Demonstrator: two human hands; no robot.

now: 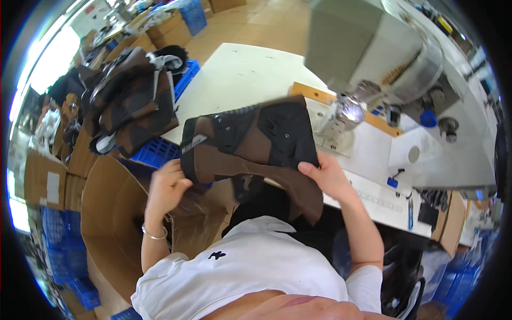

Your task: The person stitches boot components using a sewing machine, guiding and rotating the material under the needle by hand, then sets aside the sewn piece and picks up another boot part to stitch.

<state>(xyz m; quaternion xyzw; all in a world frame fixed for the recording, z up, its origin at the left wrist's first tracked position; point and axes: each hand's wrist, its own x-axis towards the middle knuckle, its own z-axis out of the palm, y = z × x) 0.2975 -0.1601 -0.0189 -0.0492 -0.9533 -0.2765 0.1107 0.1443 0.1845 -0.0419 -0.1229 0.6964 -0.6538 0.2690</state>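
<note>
A brown and black boot upper (250,141) is stretched sideways between my hands, above the near edge of the white table. It has black lacing at the top, small eyelets and a pale label at its left end. My right hand (328,176) grips the right end, thumb on top and the other fingers hidden beneath. At the lower left corner my left hand (169,186) is closed on the edge, slightly blurred. A brown flap of the upper hangs down beside my right forearm.
A sewing machine (346,45) stands on the white table (250,66) at the right. More boot uppers (128,96) are heaped at the left on a blue crate (154,153). An open cardboard box (109,213) sits by my left arm. A blue-handled tool (410,213) lies near the table's right edge.
</note>
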